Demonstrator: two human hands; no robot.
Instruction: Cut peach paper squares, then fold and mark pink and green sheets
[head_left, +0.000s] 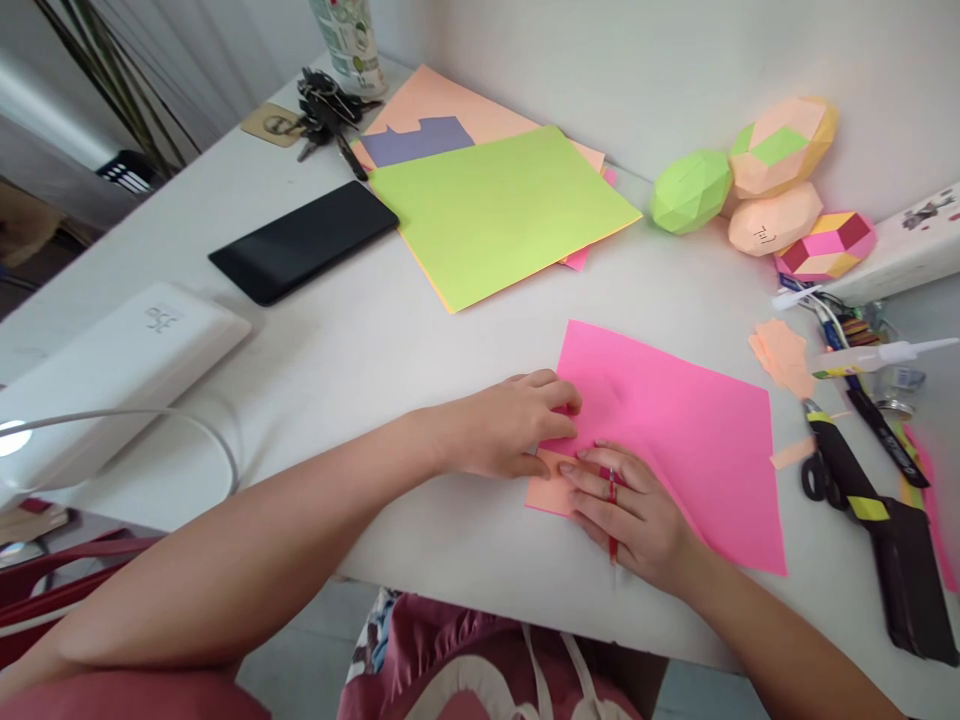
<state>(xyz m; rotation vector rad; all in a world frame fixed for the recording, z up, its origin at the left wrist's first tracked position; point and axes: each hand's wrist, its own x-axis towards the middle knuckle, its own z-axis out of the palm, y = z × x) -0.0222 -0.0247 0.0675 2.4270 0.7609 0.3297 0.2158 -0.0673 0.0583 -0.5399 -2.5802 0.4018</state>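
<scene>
A pink paper sheet [690,430] lies on the white table [360,340] in front of me. A small peach paper piece [546,490] sits at its near left corner. My left hand [510,425] presses fingertips onto the pink sheet's left edge and the peach piece. My right hand [637,515] rests flat on the peach piece and pink sheet, with a red pen [612,492] tucked between its fingers.
A stack of green, peach and purple paper [502,205] lies behind, beside a black phone [304,240] and keys [326,105]. Folded paper shapes [772,180] stand by the wall. Scissors [832,465], a glue bottle [877,355] and peach scraps [784,355] are at right. A white case [127,360] is left.
</scene>
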